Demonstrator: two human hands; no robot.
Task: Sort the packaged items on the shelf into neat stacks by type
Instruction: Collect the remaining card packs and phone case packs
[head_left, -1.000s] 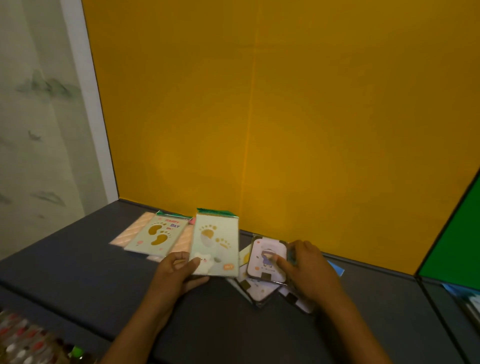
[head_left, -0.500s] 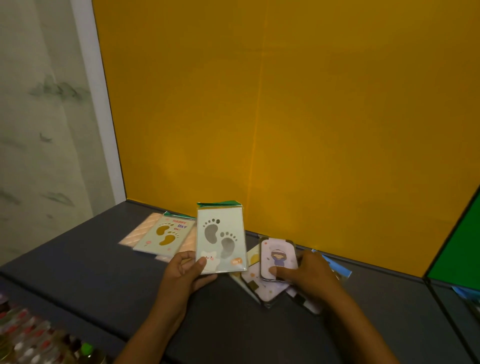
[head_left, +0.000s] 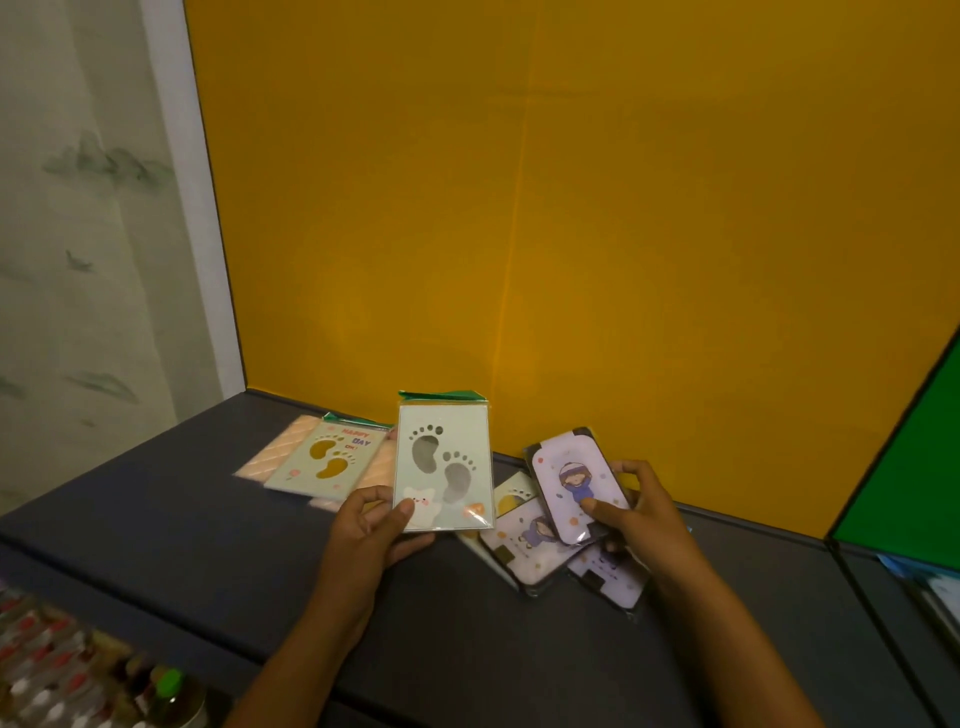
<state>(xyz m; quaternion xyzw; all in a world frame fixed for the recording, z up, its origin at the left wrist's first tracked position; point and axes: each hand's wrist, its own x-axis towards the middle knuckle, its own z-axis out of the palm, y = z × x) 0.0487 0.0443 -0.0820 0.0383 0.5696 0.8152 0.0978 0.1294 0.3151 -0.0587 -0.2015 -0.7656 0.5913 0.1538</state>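
Pale-green footprint packet (head_left: 443, 467) stands upright, pinched at its lower corner by the left hand (head_left: 370, 525); the right hand (head_left: 636, 512) grips a lilac packet (head_left: 576, 486), now lifted higher above the shelf (head_left: 156, 519) pile.

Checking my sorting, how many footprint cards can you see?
2: a pale green footprint card in a clear sleeve held in the left hand; one lying on the peach packets. More may be hidden.

Blurred bottles (head_left: 62, 670), bottom-left corner
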